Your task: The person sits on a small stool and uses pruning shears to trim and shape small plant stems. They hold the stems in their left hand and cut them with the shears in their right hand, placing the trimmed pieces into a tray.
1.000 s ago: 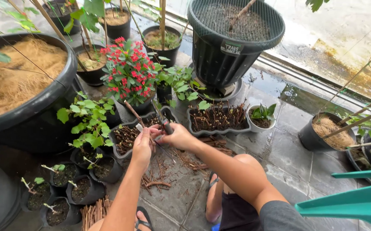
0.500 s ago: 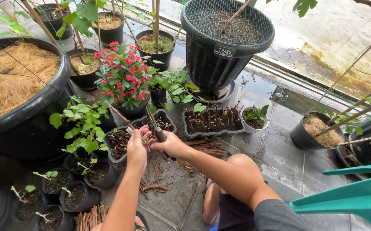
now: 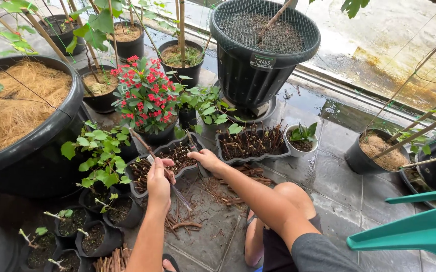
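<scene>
Wet grey floor tiles (image 3: 328, 176), potted plants (image 3: 145, 100) crowding.

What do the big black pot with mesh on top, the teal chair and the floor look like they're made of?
The big black pot looks like moulded plastic, with a matt ribbed wall; its mesh cover seems to be thin wire or plastic netting, hard to tell which. The teal chair looks like smooth moulded plastic. The floor seems to be dark stone or ceramic tile with grout lines, wet and shiny.

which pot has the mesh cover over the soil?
The tall black pot at top centre, on a saucer. Wire mesh spans its rim with one bare stem poking through; the other pots show open soil, straw or plants.
</scene>
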